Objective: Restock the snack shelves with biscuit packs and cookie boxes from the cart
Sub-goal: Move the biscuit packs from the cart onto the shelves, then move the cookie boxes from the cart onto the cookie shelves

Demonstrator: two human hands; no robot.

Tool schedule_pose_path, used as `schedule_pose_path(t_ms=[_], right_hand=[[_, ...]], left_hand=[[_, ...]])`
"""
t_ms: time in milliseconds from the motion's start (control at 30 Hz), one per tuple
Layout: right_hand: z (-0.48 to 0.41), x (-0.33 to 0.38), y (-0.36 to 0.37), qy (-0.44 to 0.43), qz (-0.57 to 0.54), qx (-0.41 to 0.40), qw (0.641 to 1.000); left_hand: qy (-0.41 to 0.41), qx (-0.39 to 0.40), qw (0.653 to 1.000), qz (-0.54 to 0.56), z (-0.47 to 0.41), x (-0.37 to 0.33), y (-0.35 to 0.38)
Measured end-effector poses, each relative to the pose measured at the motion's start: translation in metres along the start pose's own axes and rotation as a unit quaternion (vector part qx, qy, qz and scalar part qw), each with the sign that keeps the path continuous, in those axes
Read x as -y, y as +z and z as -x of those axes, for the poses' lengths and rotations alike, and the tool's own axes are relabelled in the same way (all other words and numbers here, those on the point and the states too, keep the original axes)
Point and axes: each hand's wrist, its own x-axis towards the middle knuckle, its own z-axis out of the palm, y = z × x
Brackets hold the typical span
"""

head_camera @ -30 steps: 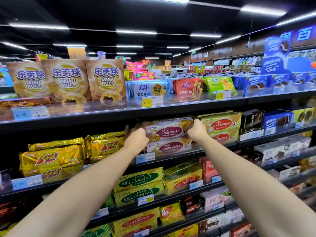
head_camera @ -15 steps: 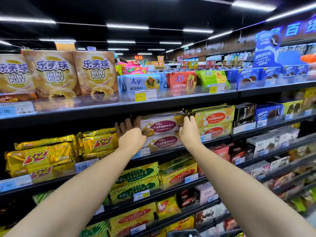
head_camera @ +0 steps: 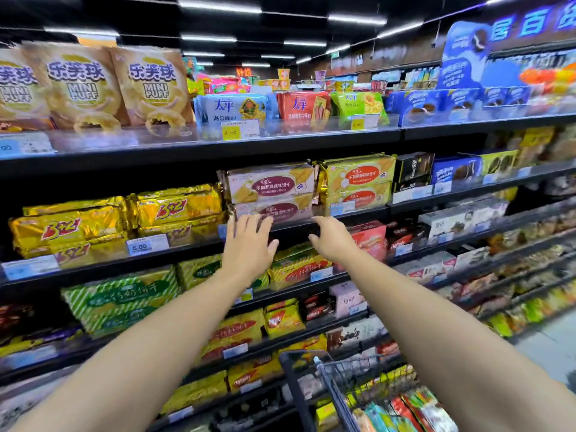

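Note:
Two pink-labelled biscuit packs (head_camera: 270, 186) lie stacked on the second shelf (head_camera: 199, 244) from the top. My left hand (head_camera: 249, 244) hovers just below and in front of them, fingers straight and spread, holding nothing. My right hand (head_camera: 332, 236) hangs beside it at the shelf edge, fingers loosely relaxed and empty. The wire cart (head_camera: 336, 385) stands at the bottom right with several colourful snack packs (head_camera: 414, 406) inside.
Gold 3+2 packs (head_camera: 179, 208) lie left of the pink stack, red-labelled yellow packs (head_camera: 358, 179) right of it. Mini Puff bags (head_camera: 149, 88) and blue cookie boxes (head_camera: 420, 104) fill the top shelf. Lower shelves hold green and yellow biscuit packs (head_camera: 121, 297). The aisle floor (head_camera: 548, 344) shows at right.
Both hands have let go of the pink biscuit packs and drawn back down from the shelf. The view has tilted down, so the cart now shows.

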Motion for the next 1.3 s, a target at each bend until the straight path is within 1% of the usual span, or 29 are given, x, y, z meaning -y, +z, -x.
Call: schedule_pose_path(t_ms=[100, 200, 333, 400, 567, 700, 833, 967, 1033, 1133, 1300], right_hand=[[0.034, 0.000, 0.019, -0.013, 0.034, 0.062, 0.997], [0.068, 0.010, 0.047, -0.032, 0.054, 0.101, 0.993], [0.099, 0.043, 0.098, -0.080, 0.076, 0.172, 0.979], [0.112, 0.068, 0.127, -0.107, 0.101, 0.212, 0.966], [0.149, 0.166, 0.205, -0.196, 0.136, 0.293, 0.926], [0.193, 0.273, 0.266, -0.269, 0.136, 0.338, 0.891], [0.254, 0.388, 0.326, -0.348, 0.131, 0.371, 0.851], [0.323, 0.502, 0.381, -0.426, 0.137, 0.403, 0.798], [0.357, 0.554, 0.406, -0.453, 0.133, 0.406, 0.782], [0.407, 0.625, 0.439, -0.485, 0.101, 0.413, 0.764], [0.463, 0.731, 0.484, -0.544, 0.078, 0.435, 0.713]], left_hand=[[0.018, 0.061, 0.998, 0.010, 0.046, -0.008, 0.000], [0.005, 0.131, 0.991, 0.000, 0.094, 0.001, 0.000], [-0.045, 0.225, 0.973, -0.025, 0.158, 0.037, -0.001], [-0.076, 0.256, 0.963, -0.033, 0.192, 0.064, -0.003], [-0.175, 0.311, 0.934, -0.029, 0.285, 0.154, -0.025], [-0.260, 0.329, 0.907, -0.031, 0.376, 0.239, -0.059], [-0.345, 0.312, 0.883, -0.054, 0.480, 0.324, -0.101], [-0.428, 0.290, 0.853, -0.065, 0.584, 0.406, -0.150], [-0.473, 0.287, 0.831, -0.060, 0.633, 0.443, -0.175], [-0.518, 0.290, 0.802, -0.066, 0.701, 0.492, -0.208], [-0.585, 0.275, 0.759, -0.073, 0.775, 0.559, -0.250]])
